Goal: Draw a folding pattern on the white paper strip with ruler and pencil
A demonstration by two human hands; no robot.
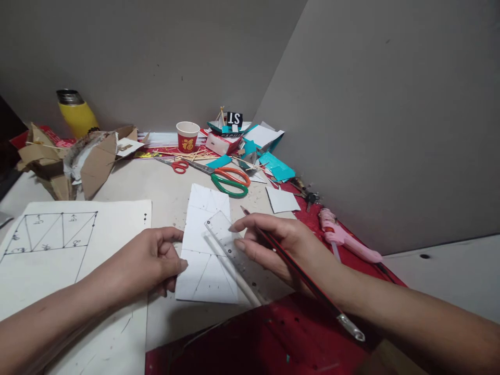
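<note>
My left hand (158, 260) pinches the left edge of a white card (207, 276) marked with ruled pencil lines. In my right hand (285, 242) a red-and-black pencil (308, 281) lies between the fingers, its tip pointing up and left. The thumb and index fingertip of that hand are at the right edge of a clear ruler (222, 234), which slants across the card. Whether they grip the ruler or only touch it I cannot tell. To the left lies a large sheet of paper (117, 224) with a drawn pattern of triangles and handwritten marks.
Beyond the card lie green-and-orange scissors (230, 182) and small red scissors (179, 166). A paper cup (188, 136), thin sticks (195, 154) and teal scraps (277, 166) stand further back. Cut cardboard (99, 166) and a yellow bottle (78, 117) are left; a pink glue gun (347, 242) is right.
</note>
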